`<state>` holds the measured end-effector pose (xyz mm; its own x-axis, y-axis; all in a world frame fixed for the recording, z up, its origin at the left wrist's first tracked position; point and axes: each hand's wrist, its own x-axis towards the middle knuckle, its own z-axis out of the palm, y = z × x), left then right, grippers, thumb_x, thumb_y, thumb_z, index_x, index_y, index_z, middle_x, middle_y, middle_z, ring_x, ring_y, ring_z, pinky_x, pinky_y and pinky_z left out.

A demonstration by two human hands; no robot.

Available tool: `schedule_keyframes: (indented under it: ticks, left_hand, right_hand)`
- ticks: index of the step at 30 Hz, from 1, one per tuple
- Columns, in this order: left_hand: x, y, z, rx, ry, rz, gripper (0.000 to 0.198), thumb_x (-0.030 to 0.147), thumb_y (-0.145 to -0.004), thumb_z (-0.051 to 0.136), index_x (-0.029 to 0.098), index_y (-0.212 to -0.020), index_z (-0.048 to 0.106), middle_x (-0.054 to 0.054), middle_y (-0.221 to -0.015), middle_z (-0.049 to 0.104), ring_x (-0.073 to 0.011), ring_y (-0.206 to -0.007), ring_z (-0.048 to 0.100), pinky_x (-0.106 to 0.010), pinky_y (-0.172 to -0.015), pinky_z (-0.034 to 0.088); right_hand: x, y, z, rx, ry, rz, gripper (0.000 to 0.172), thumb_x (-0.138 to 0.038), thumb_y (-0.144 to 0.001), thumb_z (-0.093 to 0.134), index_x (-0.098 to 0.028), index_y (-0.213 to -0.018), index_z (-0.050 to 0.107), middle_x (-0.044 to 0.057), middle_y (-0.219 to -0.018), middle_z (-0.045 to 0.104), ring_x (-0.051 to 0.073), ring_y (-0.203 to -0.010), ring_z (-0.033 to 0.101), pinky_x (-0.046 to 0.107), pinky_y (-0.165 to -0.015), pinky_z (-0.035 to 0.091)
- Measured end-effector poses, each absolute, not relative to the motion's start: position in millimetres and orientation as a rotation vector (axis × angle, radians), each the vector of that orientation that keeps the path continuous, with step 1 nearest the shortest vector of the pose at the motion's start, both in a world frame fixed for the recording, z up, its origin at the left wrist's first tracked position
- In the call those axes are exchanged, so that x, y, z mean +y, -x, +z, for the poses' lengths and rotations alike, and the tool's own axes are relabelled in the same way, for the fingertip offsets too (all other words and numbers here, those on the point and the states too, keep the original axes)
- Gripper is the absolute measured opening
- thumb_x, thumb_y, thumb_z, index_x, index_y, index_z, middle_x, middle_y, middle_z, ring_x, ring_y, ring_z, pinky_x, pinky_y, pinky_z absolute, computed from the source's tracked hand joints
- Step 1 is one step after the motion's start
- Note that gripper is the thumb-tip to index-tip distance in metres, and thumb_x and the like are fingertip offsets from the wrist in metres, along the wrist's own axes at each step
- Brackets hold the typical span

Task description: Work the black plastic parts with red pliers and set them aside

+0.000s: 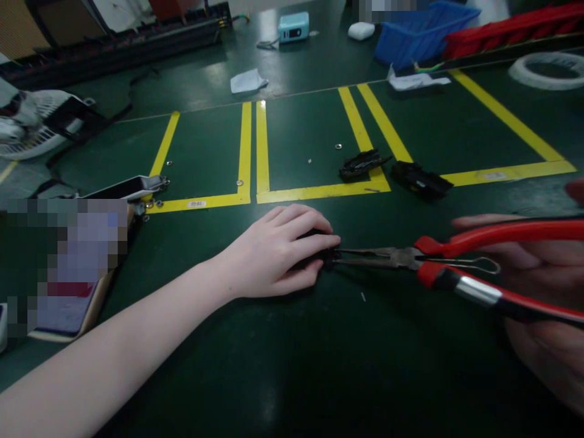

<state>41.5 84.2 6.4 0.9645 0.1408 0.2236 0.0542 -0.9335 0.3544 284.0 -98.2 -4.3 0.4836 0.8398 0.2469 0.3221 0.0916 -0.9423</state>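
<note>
My left hand [287, 255] is closed over a small black part [329, 255], pressing it to the green table. Most of this part is hidden under my fingers. My right hand [542, 267], at the right edge, grips red-handled long-nose pliers [404, 258]. Their slim jaws reach left to the black part beside my left fingertips, slightly apart along their length; whether the tips pinch it I cannot tell. Beyond the hands lie a black piece with metal strips [362, 164] and another black piece [422, 180].
Yellow tape [319, 193] marks off areas on the table. At left lie a phone [86, 274], small metal rings [159, 204] and a white basket [41, 137]. Farther back are a light blue device [293, 28], a blue bin [410, 36], red bins [511, 30] and a white roll [524, 73].
</note>
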Motion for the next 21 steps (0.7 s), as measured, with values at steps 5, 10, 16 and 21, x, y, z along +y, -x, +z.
schedule_keyframes:
  ticks: [5,10,16,21]
  left_hand:
    - [85.2,-42.7,6.4,0.106,-2.729,0.345,0.033,0.023,-0.097,0.047,0.012,-0.124,0.061,-0.012,-0.127,0.062,-0.0253,-0.126,0.052,-0.042,-0.108,0.046]
    - [84.7,-42.0,6.0,0.07,-2.713,0.355,0.03,0.022,-0.097,0.048,0.01,-0.121,0.062,-0.012,-0.126,0.064,-0.0254,-0.131,0.051,-0.042,-0.111,0.045]
    - [82.1,-43.2,4.1,-0.053,-2.716,0.397,0.026,0.025,-0.096,0.05,0.013,-0.115,0.063,-0.011,-0.121,0.066,-0.024,-0.122,0.058,-0.041,-0.106,0.05]
    - [79.5,-43.6,2.2,-0.089,-2.727,0.469,0.023,0.031,-0.096,0.054,0.015,-0.107,0.066,-0.01,-0.113,0.067,-0.0221,-0.113,0.061,-0.037,-0.096,0.055]
  right_hand:
    - [-86.5,-282.5,0.7,-1.039,1.391,0.652,0.087,-0.038,-0.066,0.086,-0.038,-0.144,0.047,0.008,-0.114,0.07,0.031,-0.109,0.067,0.051,-0.097,0.055]
    - [-78.3,-284.1,-1.3,-0.923,1.375,0.765,0.081,-0.04,-0.063,0.088,-0.039,-0.136,0.053,0.005,-0.104,0.075,0.028,-0.098,0.072,0.047,-0.089,0.059]
    - [-71.7,-286.1,-1.3,-0.709,1.415,0.86,0.086,-0.041,-0.058,0.085,-0.032,-0.137,0.051,0.005,-0.098,0.077,0.027,-0.086,0.073,0.046,-0.083,0.057]
    - [-73.8,-280.9,5.6,-0.685,1.422,0.913,0.085,-0.037,-0.062,0.079,-0.03,-0.139,0.045,0.005,-0.101,0.076,0.024,-0.081,0.071,0.041,-0.079,0.057]
